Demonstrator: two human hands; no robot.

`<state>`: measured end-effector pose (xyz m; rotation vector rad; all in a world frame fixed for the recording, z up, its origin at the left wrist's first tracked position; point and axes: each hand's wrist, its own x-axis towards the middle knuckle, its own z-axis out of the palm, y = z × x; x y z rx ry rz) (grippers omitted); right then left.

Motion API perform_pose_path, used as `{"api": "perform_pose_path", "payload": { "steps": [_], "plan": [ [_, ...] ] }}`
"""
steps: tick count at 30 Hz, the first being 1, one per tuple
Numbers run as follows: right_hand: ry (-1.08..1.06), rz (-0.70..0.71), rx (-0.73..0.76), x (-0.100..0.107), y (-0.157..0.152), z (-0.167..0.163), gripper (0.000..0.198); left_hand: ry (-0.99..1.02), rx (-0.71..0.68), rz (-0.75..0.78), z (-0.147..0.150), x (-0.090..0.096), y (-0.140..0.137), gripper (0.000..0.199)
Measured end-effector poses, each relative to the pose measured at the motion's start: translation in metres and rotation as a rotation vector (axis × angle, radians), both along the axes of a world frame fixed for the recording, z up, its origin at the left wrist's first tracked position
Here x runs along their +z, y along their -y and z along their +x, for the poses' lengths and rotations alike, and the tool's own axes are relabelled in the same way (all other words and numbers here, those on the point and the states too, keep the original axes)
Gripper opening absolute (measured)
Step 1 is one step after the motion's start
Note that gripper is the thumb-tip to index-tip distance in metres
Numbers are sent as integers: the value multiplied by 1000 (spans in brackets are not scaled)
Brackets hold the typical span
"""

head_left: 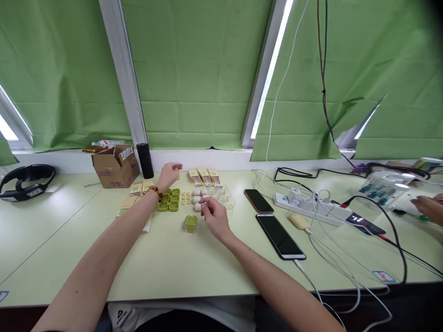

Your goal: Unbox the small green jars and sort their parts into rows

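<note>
My left hand (169, 175) reaches to the back of the table, fingers drawn together. A pale piece shows just under its fingertips, too small to name. My right hand (215, 217) is curled in a pinch beside the white rounded pieces (197, 199); whatever its fingertips hold is hidden. In front of it stands a small clear box with a green lid (190, 223). Near my left wrist are several green square lids (173, 206). Rows of tiny yellow pieces (186, 198) lie between the lids and the white pieces. Clear box bottoms (226, 199) lie to the right.
Small paper cartons (205, 176) stand behind, with more cards (128, 203) under my left arm. A cardboard box (116, 167), black cylinder (145, 160) and headset (27, 182) are left. Phones (280, 236), power strip (311, 207) and cables lie right, near another person's hand (429, 207).
</note>
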<state>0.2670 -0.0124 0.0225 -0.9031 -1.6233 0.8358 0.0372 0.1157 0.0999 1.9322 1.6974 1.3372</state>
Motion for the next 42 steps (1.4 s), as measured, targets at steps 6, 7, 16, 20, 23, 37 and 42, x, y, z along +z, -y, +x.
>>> {"api": "perform_pose_path", "payload": {
  "steps": [6, 7, 16, 20, 23, 37, 42],
  "plan": [
    [471, 30, -9, 6, -9, 10, 15, -52, -52, 119, -17, -25, 91, 28],
    [511, 27, 8, 8, -9, 12, 18, -87, -71, 98, -17, -34, 105, 26],
    [659, -41, 302, 13, 3, 12, 56, -377, -205, 29, -5, -59, 160, 28],
    [728, -38, 227, -1, 5, 4, 60, -325, -344, -47, -1, -66, 163, 44],
    [615, -73, 212, -11, 1, 0, 52, -288, -410, -56, 1, -76, 163, 54],
    [-333, -316, 483, -20, -7, -15, 59, -73, -289, 133, 23, -83, 167, 48],
    [-476, -364, 601, -12, -1, -10, 51, -105, -233, 237, 23, -80, 168, 44]
  ]
}}
